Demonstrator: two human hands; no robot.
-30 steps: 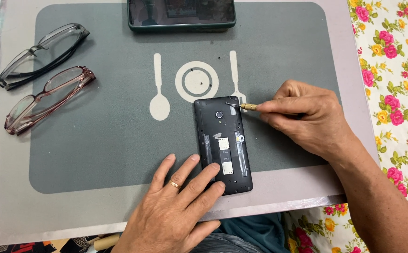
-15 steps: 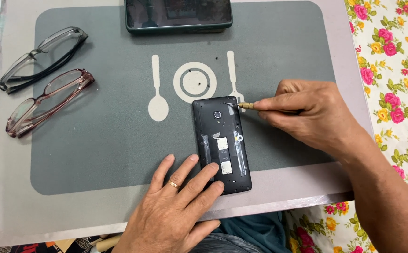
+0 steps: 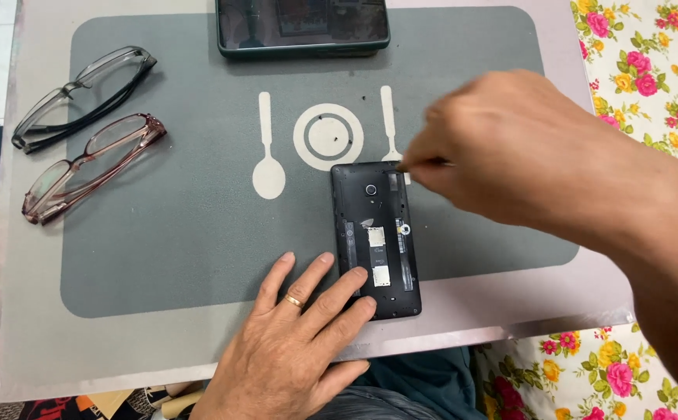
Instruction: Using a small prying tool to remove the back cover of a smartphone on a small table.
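Opened phone [image 3: 376,237] pinned flat under left hand [image 3: 300,342]; right hand [image 3: 510,148] pinches small tool [image 3: 424,164] at its top corner.

Left hand [image 3: 296,358]: bare, with no glove or covering. A plain, narrow gold-coloured ring [image 3: 295,301] sits on one finger, near its base. Fingernails are short and unpainted. No watch or bracelet shows at the wrist, and no sleeve reaches into view on this side.

Right hand [image 3: 510,155]: bare, with no ring visible on the fingers that show. The forearm is uncovered along its whole visible length to the picture's edge; no sleeve, cuff, strap or watch shows. The fingertips are slightly blurred, so nail detail cannot be told.
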